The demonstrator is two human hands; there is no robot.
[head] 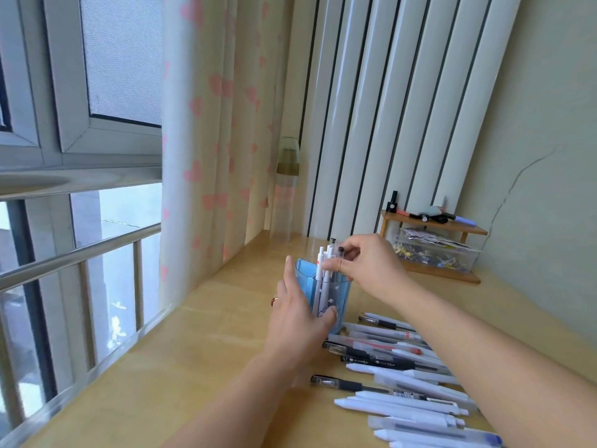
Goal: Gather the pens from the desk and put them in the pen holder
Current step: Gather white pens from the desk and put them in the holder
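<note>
A translucent blue pen holder stands on the wooden desk and holds several white pens upright. My left hand wraps around the holder's left and front side. My right hand is above the rim, fingers pinched on the tops of the pens standing in the holder. Several more pens, white, clear and black, lie side by side on the desk to the right, partly hidden under my right forearm.
A tall clear bottle with a greenish cap stands at the back beside the heart-print curtain. A small wooden shelf with a clear box of trinkets sits against the wall at right. A window and railing are to the left.
</note>
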